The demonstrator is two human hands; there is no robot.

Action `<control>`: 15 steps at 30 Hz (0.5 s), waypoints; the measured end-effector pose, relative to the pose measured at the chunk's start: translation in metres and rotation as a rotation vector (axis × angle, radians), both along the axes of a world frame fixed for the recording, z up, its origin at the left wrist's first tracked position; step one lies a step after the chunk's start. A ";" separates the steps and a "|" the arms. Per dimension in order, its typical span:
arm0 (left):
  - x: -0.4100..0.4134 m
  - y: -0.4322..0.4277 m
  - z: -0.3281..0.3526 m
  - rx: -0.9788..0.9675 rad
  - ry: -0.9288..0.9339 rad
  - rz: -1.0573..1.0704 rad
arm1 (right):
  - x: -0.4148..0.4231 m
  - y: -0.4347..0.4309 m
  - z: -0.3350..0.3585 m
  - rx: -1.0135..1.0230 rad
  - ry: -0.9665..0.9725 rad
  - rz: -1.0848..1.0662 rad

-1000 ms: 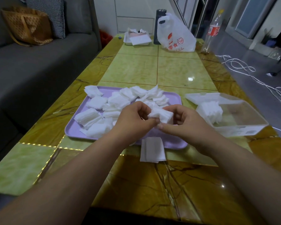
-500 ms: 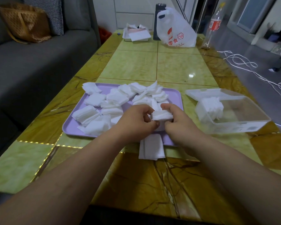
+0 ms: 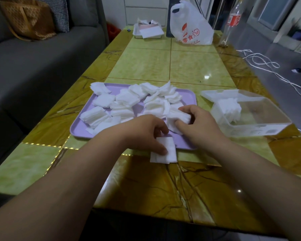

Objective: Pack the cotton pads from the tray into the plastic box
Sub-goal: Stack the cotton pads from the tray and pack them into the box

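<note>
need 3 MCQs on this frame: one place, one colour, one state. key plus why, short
1. Where is the clear plastic box?
A) stacked on the tray
B) on the table, right of the tray
C) left of the tray

2. What colour is the tray?
A) lilac
B) red
C) black

3. What is the right hand doing?
A) lying flat on the table
B) hanging empty in the air
C) gripping a bunch of cotton pads

Key: 1 B, the box stands on the table past the tray's right edge; 2 A, the bare rim shows lilac; 3 C, the fingers curl round white pads.
</note>
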State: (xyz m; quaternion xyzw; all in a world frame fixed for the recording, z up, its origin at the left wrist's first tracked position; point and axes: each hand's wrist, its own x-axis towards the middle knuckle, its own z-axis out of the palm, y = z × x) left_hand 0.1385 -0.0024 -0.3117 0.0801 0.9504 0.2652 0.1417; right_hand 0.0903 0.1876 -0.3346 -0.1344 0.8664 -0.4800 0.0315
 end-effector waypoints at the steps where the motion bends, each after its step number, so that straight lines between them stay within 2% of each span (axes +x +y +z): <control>1: 0.000 0.002 -0.001 -0.025 0.003 -0.021 | 0.000 0.001 0.001 0.009 -0.004 0.013; 5: -0.001 -0.002 0.000 0.011 -0.003 -0.061 | -0.002 0.005 0.001 0.009 -0.015 0.035; 7: -0.001 -0.010 0.003 0.143 0.011 0.012 | -0.003 0.007 0.001 -0.028 -0.028 0.033; 11: -0.006 -0.021 0.002 0.615 0.002 0.296 | -0.006 0.007 0.003 -0.131 -0.070 0.027; 15: -0.008 -0.015 -0.003 0.736 -0.004 0.319 | -0.008 0.005 0.006 -0.284 -0.212 0.051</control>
